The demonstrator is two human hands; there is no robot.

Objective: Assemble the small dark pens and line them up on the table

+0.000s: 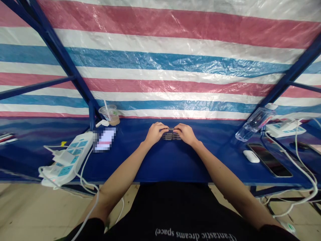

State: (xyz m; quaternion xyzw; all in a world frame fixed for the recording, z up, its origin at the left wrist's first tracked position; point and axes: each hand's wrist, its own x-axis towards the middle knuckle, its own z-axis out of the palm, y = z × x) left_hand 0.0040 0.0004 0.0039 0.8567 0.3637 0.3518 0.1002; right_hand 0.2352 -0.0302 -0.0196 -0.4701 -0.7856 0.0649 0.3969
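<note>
**Two Hands Met on One Slim Dark Stick**

The left hand point(155, 133) and the right hand point(186, 133) were each closed at the fingertips on an end of a slim dark stick with a pale glint along it point(171, 129), near the centre of the blue smooth-topped desk point(170, 164). Just beside it, at six o'clock, lay a small row of dark, slender, pen-like pieces point(172, 136).

The handling looked to be midway: one stick was in hand, and the row lay untouched by any visible grip. Whether those pieces were finished or waiting could not be told, nor what remained on the held one.

The fingers covered both ends of the stick, so its tips and any joint were hidden. The right hand covered part of the row, whose count was too small to make out. At nine o'clock, the flat phone with a bright screen point(105, 140) was blurred into blocks; towards eight o'clock, the white multi-socket power strip point(82, 147) was partly covered by plugs.
</note>
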